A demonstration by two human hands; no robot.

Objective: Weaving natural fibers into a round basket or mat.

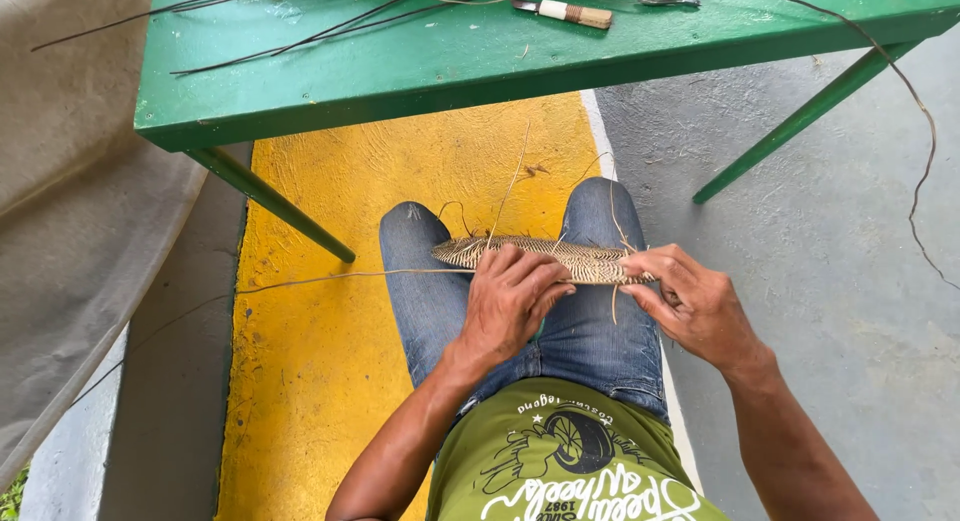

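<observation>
A flat woven piece of thin pale fibre strands (560, 256) lies across my knees, seen nearly edge-on. My left hand (510, 301) grips its near edge at the middle, fingers curled over the weave. My right hand (690, 301) pinches its right end between thumb and fingers. One long loose strand (340, 278) runs from the weave out to the left, and another rises toward the table. I sit in blue jeans (590, 341) and a green shirt.
A green table (420, 71) stands just ahead, with long dark and pale strands and a small knife with a wooden handle (572, 13) on it. Its legs (800, 116) slant down on both sides. Yellow and grey floor lies below, grey cloth at left.
</observation>
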